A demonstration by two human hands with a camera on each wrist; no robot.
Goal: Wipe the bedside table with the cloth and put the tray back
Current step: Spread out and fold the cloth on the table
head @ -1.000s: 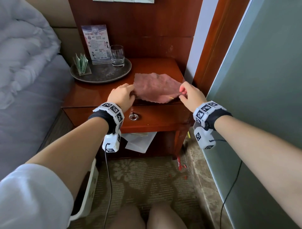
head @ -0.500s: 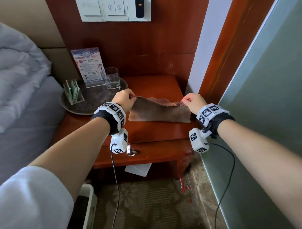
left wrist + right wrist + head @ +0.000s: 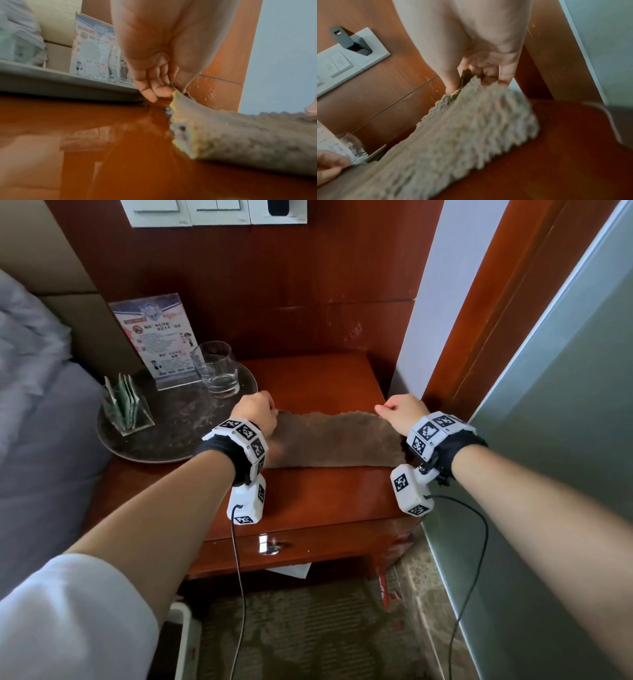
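Note:
A brownish cloth (image 3: 334, 440) lies folded over on the right half of the red-brown bedside table (image 3: 318, 501). My left hand (image 3: 257, 412) pinches the cloth's far left corner (image 3: 173, 88) between thumb and fingers. At the far right corner (image 3: 465, 77) my right hand (image 3: 400, 411) pinches it too. Both corners are raised a little; the near fold rests on the table top. A round grey tray (image 3: 171, 436) sits on the table's left half, just left of my left hand.
The tray carries a drinking glass (image 3: 216, 369), a printed card in a stand (image 3: 157, 340) and a clear holder of green packets (image 3: 125, 405). A bed (image 3: 37, 419) is on the left. Wood panelling with a switch plate (image 3: 215, 212) stands behind; a grey wall (image 3: 561, 412) closes the right.
Both hands have lifted the cloth's near edge from the table's front and carried it back over the far part, so it now lies folded. The view has moved closer and higher.

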